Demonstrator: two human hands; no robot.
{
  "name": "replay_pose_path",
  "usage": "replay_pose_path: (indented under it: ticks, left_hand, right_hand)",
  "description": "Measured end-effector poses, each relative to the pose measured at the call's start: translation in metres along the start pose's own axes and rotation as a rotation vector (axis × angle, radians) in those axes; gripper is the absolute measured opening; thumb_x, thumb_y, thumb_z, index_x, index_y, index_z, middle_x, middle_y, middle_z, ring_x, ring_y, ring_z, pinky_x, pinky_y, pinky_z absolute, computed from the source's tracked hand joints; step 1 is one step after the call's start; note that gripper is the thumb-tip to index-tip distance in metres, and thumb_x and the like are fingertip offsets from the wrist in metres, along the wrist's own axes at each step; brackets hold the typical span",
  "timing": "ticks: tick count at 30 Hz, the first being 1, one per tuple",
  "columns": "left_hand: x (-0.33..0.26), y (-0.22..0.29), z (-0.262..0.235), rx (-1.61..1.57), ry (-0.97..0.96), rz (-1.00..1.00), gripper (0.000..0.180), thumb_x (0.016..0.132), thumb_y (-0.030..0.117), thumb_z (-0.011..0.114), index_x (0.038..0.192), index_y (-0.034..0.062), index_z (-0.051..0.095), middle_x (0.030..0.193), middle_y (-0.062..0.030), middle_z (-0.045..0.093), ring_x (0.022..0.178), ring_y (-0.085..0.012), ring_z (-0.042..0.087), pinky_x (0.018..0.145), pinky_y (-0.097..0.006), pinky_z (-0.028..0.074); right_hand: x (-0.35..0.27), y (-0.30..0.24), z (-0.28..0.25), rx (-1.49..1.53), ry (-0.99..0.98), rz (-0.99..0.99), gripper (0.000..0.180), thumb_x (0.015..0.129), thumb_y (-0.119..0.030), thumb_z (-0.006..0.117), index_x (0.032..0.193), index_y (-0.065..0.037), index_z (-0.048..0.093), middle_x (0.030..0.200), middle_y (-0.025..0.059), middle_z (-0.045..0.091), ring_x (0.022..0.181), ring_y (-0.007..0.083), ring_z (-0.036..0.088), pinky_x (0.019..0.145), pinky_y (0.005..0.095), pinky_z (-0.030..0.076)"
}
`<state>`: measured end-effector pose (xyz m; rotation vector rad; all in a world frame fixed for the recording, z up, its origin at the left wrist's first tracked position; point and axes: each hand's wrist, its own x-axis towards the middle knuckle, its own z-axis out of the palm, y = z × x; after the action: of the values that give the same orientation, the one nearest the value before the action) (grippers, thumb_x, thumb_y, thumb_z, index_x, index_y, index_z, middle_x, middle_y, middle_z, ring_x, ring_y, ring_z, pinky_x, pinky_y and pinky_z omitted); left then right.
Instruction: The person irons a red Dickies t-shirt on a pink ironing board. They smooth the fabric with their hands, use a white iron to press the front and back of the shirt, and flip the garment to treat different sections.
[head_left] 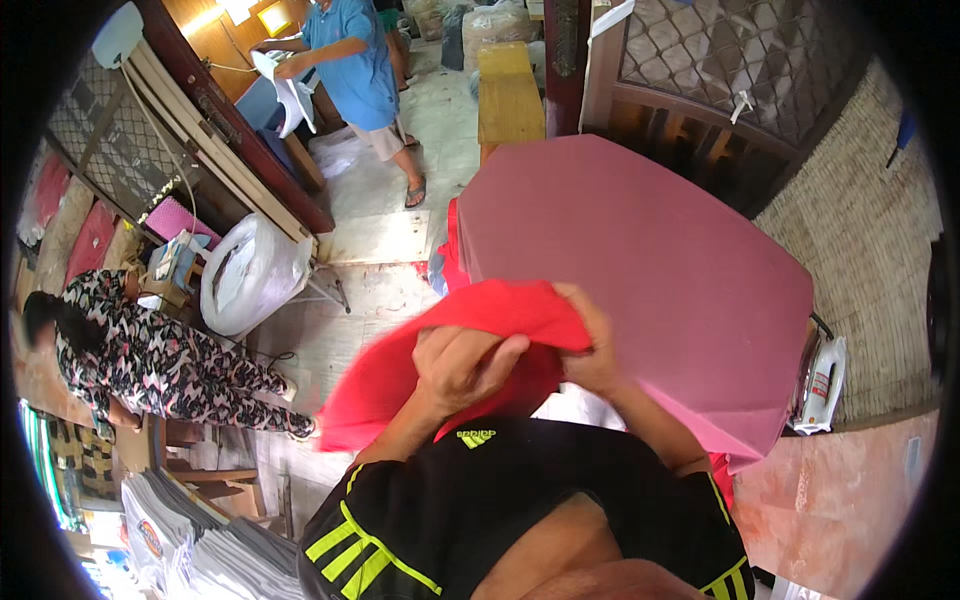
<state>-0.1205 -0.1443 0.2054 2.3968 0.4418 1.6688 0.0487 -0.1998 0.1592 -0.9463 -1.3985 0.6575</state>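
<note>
Head view: red cloth [400, 370], bunched, held above the near edge of the pink-covered desk [650, 260]. Left hand [462, 365] and right hand [592, 345], fingers clenched in the fabric. White plastic sack [250, 275] on floor, contents unclear. Iron [822, 385] at desk's right.

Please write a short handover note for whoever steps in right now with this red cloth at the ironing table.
Left hand: gripping the red cloth from above, fingers curled into it.
Right hand: pinching the same cloth at its right edge.
The cloth is bunched and held up at the near corner of the pink-covered table; the iron sits at the table's right end.
Done: cloth in hand.
Left: it is not yet spread flat.
</note>
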Motion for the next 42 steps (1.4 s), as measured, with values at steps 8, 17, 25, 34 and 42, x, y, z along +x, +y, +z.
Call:
replay_pose_path:
  ticks: [8, 17, 25, 34, 42]
  left_hand:
    - [-0.066, 0.01, 0.044, 0.046, 0.382, 0.168, 0.088, 0.07, 0.005, 0.08, 0.144, 0.0179, 0.035, 0.138, -0.0196, 0.036, 0.107, -0.0361, 0.055, 0.086, -0.044, 0.048]
    - [-0.07, -0.08, 0.09, -0.803, -0.75, -0.666, 0.027, 0.078, -0.003, 0.066, 0.105, 0.001, 0.068, 0.087, -0.0079, 0.07, 0.075, -0.019, 0.067, 0.068, -0.033, 0.052]
    - [0.162, -0.145, 0.135, 0.554, -0.219, 0.265, 0.032, 0.081, 0.019, 0.073, 0.112, 0.0132, 0.069, 0.096, -0.0084, 0.066, 0.098, -0.0261, 0.062, 0.086, -0.046, 0.044]
    - [0.004, -0.208, 0.213, 0.315, -0.626, -0.05, 0.04, 0.083, 0.031, 0.072, 0.121, 0.0177, 0.065, 0.127, -0.0094, 0.056, 0.12, -0.0315, 0.05, 0.096, -0.051, 0.039]
    - [-0.045, -0.223, 0.19, -0.112, -0.6, -0.312, 0.05, 0.073, 0.019, 0.082, 0.119, 0.0089, 0.067, 0.132, -0.0153, 0.053, 0.127, -0.0335, 0.048, 0.107, -0.043, 0.038]
  right_hand:
    - [-0.011, -0.122, -0.087, -0.363, -0.128, -0.3, 0.034, 0.077, -0.014, 0.072, 0.107, -0.001, 0.065, 0.099, 0.0141, 0.069, 0.089, 0.0267, 0.069, 0.078, 0.0346, 0.052]
    - [-0.028, -0.16, -0.22, -0.555, 0.394, -0.423, 0.049, 0.082, -0.028, 0.065, 0.117, 0.005, 0.062, 0.116, 0.0152, 0.065, 0.109, 0.0264, 0.062, 0.093, 0.0369, 0.048]
    - [0.061, -0.121, -0.436, -1.15, 0.514, -0.216, 0.039, 0.089, -0.016, 0.065, 0.125, -0.001, 0.06, 0.119, 0.009, 0.065, 0.105, 0.0196, 0.063, 0.092, 0.0313, 0.048]
    - [-0.09, 0.1, -0.351, -1.242, 0.427, 0.431, 0.029, 0.084, -0.019, 0.07, 0.109, -0.004, 0.065, 0.104, 0.0171, 0.066, 0.101, 0.0343, 0.062, 0.088, 0.0424, 0.05]
    - [-0.17, 0.091, -0.312, -0.8, 0.61, 0.477, 0.029, 0.081, -0.011, 0.074, 0.109, -0.009, 0.068, 0.119, 0.0103, 0.064, 0.114, 0.0271, 0.059, 0.093, 0.0379, 0.049]
